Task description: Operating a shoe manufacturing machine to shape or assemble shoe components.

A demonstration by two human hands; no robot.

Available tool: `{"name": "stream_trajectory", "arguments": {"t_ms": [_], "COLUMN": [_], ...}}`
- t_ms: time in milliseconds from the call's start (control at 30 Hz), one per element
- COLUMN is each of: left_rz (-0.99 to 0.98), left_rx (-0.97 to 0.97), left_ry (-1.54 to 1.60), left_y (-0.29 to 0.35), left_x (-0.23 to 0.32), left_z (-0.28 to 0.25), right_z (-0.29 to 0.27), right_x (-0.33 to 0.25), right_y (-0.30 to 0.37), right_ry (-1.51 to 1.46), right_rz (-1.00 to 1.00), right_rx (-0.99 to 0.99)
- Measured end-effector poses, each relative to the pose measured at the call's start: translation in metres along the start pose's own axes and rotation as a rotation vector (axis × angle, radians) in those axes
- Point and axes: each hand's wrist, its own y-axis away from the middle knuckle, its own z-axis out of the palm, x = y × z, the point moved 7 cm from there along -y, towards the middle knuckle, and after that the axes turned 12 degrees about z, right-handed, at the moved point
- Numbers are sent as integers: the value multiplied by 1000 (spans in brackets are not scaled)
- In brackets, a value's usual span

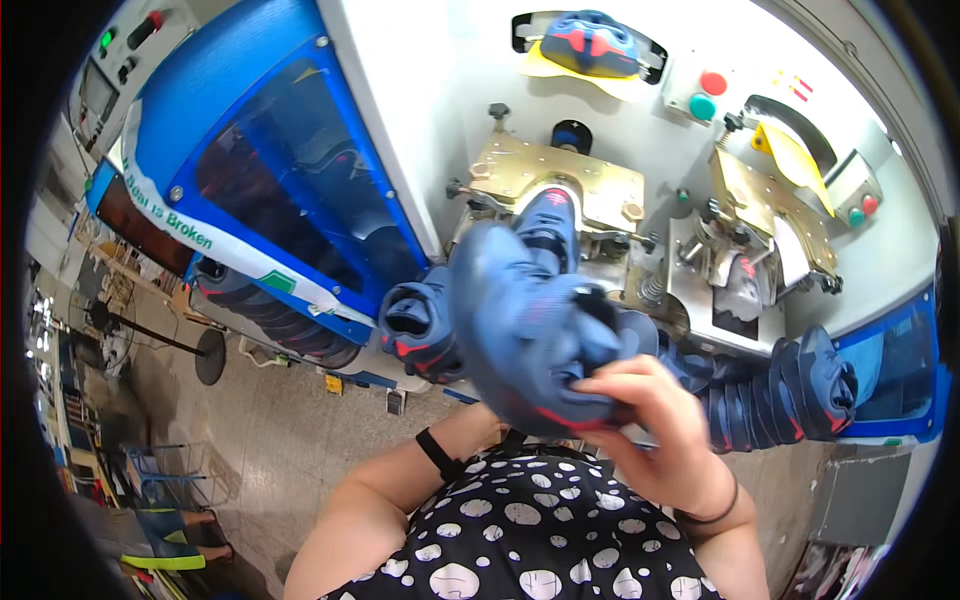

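Right hand (655, 415) gripped blue shoe upper (510, 330) near its collar, probably for an easy hold | left hand (486, 424) mostly hidden, grip untellable | upper above surface's (376, 372) front edge | nested uppers (765, 395) lined front-right edge, likely saving space

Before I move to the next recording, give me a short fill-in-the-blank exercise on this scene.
1. The right hand grips a shoe upper that is mainly ____ with red trim.
2. On the control box between the two yellow panels, the button above the green button is ____.
3. The black wristband is on the ____ wrist.
4. The spots on the black shirt are ____.

Missing words: blue; red; left; white.
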Motion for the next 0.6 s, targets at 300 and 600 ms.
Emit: {"name": "stream_trajectory", "arguments": {"t_ms": [300,600], "left_rz": [226,164], "left_rx": [64,-38], "left_ry": [-222,-215], "left_y": [28,24], "left_x": [91,85], "left_z": [-51,-71], "right_z": [172,220], "right_x": [16,57], "right_y": [-113,-139], "right_ry": [369,403], "right_rz": [-124,-10], "right_rx": [40,-75]}}
